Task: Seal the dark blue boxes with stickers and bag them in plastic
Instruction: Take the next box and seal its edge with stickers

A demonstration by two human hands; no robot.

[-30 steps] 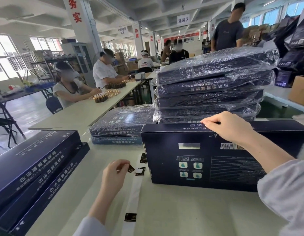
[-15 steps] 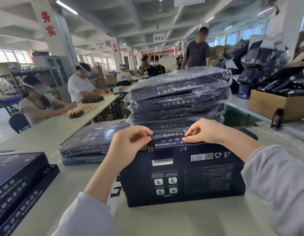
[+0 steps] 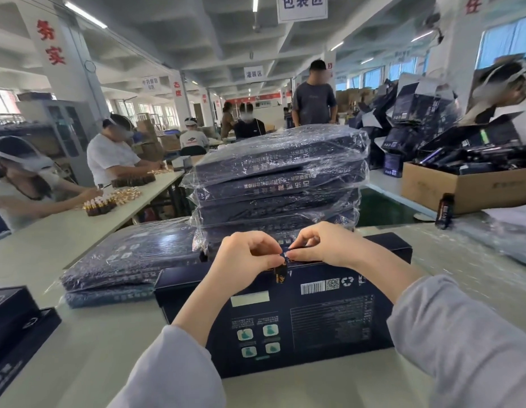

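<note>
Surface [image 3: 108, 348] holds a dark blue box [image 3: 314, 325] that stands on its long side, right in the middle. At its top edge the left hand [image 3: 244, 260] and the right hand [image 3: 323, 245] both pinch a small sticker [image 3: 281, 273], which hangs down the front. Bare boxes [image 3: 8, 334] lie at 8 o'clock. Flat bagged boxes [image 3: 132, 254] lie at 10 o'clock. A tall bagged pile [image 3: 279, 178] stands at 12 o'clock. A brown carton [image 3: 462, 187] sits far off at 2 o'clock.
</note>
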